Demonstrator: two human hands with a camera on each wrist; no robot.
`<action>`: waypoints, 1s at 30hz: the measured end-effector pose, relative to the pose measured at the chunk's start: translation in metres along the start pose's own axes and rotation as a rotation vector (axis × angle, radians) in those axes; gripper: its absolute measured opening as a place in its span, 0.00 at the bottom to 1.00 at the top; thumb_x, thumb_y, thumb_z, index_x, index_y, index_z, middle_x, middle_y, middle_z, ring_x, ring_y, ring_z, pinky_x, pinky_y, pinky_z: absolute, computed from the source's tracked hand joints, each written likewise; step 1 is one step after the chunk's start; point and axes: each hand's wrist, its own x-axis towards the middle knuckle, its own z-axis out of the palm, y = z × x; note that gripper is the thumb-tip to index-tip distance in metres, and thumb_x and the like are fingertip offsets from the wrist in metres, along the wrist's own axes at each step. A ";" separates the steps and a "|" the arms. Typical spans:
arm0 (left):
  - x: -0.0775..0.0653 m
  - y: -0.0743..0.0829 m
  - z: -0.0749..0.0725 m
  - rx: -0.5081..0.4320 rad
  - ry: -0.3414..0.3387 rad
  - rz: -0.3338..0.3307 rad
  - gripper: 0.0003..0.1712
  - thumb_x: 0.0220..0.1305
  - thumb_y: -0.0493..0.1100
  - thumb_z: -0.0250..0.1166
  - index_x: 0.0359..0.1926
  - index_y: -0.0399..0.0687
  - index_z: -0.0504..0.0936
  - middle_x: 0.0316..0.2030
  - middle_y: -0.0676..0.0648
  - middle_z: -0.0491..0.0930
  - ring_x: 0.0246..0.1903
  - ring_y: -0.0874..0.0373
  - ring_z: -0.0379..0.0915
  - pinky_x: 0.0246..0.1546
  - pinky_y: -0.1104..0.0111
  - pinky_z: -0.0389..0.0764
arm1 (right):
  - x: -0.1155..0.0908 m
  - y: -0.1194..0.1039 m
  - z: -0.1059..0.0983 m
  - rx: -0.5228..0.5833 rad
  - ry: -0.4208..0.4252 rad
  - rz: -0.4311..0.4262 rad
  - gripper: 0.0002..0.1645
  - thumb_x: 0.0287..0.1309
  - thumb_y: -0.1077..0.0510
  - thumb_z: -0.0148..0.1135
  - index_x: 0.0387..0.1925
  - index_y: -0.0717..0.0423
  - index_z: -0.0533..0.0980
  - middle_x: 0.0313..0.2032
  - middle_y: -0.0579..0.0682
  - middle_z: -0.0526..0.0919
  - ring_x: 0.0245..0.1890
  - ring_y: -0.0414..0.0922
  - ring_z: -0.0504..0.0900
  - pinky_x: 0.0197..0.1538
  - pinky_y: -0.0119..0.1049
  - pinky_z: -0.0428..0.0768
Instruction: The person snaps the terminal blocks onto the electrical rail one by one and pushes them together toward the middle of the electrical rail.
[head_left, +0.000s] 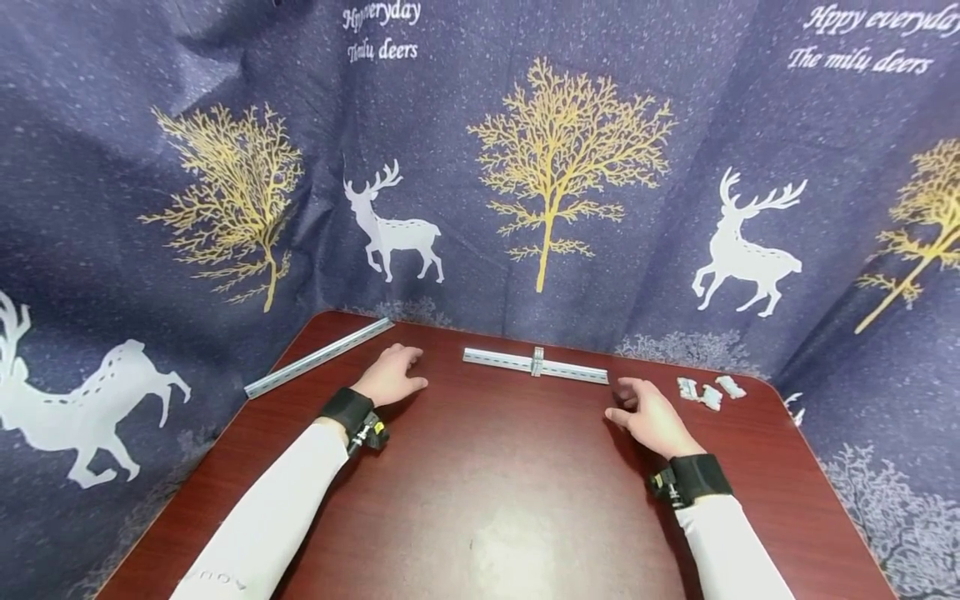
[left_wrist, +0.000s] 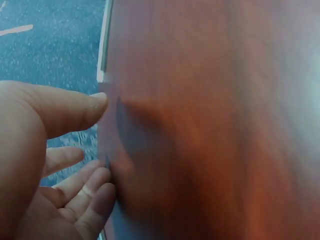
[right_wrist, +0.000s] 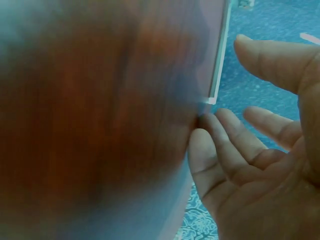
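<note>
A slotted metal DIN rail (head_left: 498, 359) lies crosswise near the table's back edge, with a small pale block (head_left: 537, 362) standing across its middle. Left of that rail, my left hand (head_left: 392, 375) is held with loosely bent fingers and nothing in its grasp. The left wrist view shows thumb and fingers apart, with the rail's end (left_wrist: 104, 62) beyond them. Close to the rail's right end is my right hand (head_left: 651, 415), likewise holding nothing. In the right wrist view its fingers (right_wrist: 202, 155) are spread from the thumb, just short of the rail end (right_wrist: 218, 75).
A second slotted rail (head_left: 318, 357) lies slanted along the left edge of the dark red table (head_left: 480, 467). Several small pale pieces (head_left: 710, 397) sit at the back right. A blue curtain (head_left: 465, 167) printed with deer and trees hangs behind the table.
</note>
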 end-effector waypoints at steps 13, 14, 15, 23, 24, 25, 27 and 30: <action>-0.035 -0.021 -0.053 0.092 0.096 -0.024 0.36 0.71 0.50 0.74 0.70 0.29 0.80 0.58 0.31 0.85 0.65 0.30 0.73 0.65 0.40 0.76 | -0.041 -0.022 0.007 -0.012 -0.018 -0.044 0.42 0.71 0.49 0.77 0.76 0.64 0.72 0.59 0.60 0.84 0.54 0.55 0.86 0.56 0.56 0.83; -0.037 -0.023 -0.057 0.099 0.110 -0.032 0.35 0.71 0.49 0.74 0.69 0.29 0.80 0.58 0.30 0.84 0.66 0.28 0.72 0.66 0.39 0.74 | -0.042 -0.024 0.007 -0.018 -0.021 -0.051 0.42 0.71 0.49 0.77 0.76 0.64 0.72 0.60 0.60 0.84 0.55 0.55 0.86 0.56 0.56 0.83; -0.038 -0.024 -0.061 0.118 0.127 -0.045 0.35 0.71 0.49 0.74 0.69 0.29 0.80 0.59 0.29 0.83 0.66 0.27 0.70 0.66 0.39 0.74 | -0.044 -0.025 0.007 -0.022 -0.021 -0.056 0.42 0.71 0.49 0.77 0.76 0.65 0.72 0.60 0.60 0.84 0.55 0.55 0.85 0.57 0.57 0.83; -0.051 -0.040 -0.094 0.219 0.165 -0.240 0.35 0.73 0.46 0.71 0.70 0.25 0.77 0.63 0.23 0.72 0.62 0.26 0.63 0.58 0.35 0.75 | -0.048 -0.029 0.010 -0.082 -0.021 -0.082 0.41 0.67 0.50 0.80 0.73 0.66 0.75 0.59 0.59 0.84 0.56 0.57 0.84 0.59 0.58 0.82; -0.053 -0.045 -0.096 0.223 0.160 -0.262 0.35 0.73 0.46 0.70 0.71 0.25 0.77 0.63 0.22 0.71 0.62 0.26 0.62 0.57 0.35 0.75 | -0.048 -0.029 0.010 -0.088 -0.021 -0.084 0.41 0.67 0.50 0.81 0.72 0.66 0.76 0.59 0.60 0.84 0.55 0.57 0.84 0.59 0.58 0.82; -0.054 -0.050 -0.099 0.223 0.153 -0.278 0.36 0.72 0.47 0.70 0.71 0.24 0.77 0.64 0.22 0.71 0.62 0.26 0.62 0.57 0.34 0.74 | -0.047 -0.030 0.011 -0.093 -0.020 -0.088 0.41 0.66 0.50 0.81 0.72 0.66 0.76 0.59 0.60 0.84 0.55 0.57 0.84 0.59 0.59 0.82; -0.057 -0.061 -0.102 0.226 0.130 -0.308 0.37 0.73 0.48 0.68 0.72 0.24 0.75 0.65 0.21 0.70 0.62 0.25 0.62 0.58 0.33 0.74 | -0.047 -0.031 0.012 -0.094 -0.020 -0.093 0.40 0.66 0.50 0.81 0.71 0.66 0.77 0.59 0.60 0.84 0.56 0.57 0.84 0.59 0.59 0.82; -0.063 -0.067 -0.108 0.219 0.089 -0.344 0.40 0.73 0.49 0.67 0.73 0.21 0.73 0.66 0.19 0.69 0.63 0.23 0.62 0.59 0.33 0.74 | -0.045 -0.034 0.014 -0.082 -0.030 -0.100 0.40 0.66 0.49 0.81 0.71 0.65 0.77 0.61 0.60 0.83 0.56 0.57 0.84 0.59 0.58 0.82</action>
